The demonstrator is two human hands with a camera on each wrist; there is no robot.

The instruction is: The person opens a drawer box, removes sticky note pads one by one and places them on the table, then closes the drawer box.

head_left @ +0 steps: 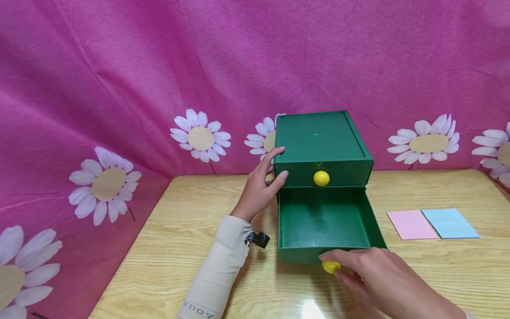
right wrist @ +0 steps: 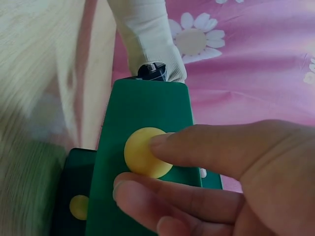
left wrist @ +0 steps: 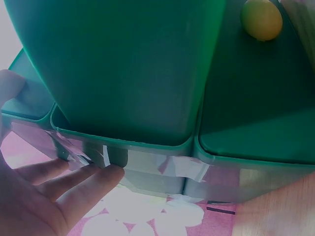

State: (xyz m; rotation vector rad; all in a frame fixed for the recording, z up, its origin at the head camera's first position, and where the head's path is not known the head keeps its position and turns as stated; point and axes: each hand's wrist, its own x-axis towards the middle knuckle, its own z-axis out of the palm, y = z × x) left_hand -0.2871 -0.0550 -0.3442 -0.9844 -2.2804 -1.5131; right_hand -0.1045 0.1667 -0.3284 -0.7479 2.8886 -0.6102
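A green drawer unit [head_left: 318, 137] stands on the table. Below its top drawer, another green drawer [head_left: 299, 255] is pulled well out, and nothing lies in the visible part. My right hand [head_left: 376, 274] pinches that drawer's round yellow knob [right wrist: 145, 153] between thumb and fingers. My left hand [head_left: 255, 190] rests against the unit's left front corner, thumb on the top drawer's front. Its other fingers [left wrist: 88, 196] reach nearly straight along the side. Under the pulled-out drawer, a lower drawer with a yellow knob [left wrist: 262, 19] shows in both wrist views.
To the right of the unit, a pink sticky-note pad [head_left: 412, 225] lies beside a blue one [head_left: 451, 223] on the wooden table [head_left: 191, 212]. A pink cloth with daisies [head_left: 255, 66] hangs behind. Another yellow knob [head_left: 321, 178] sits on the top drawer.
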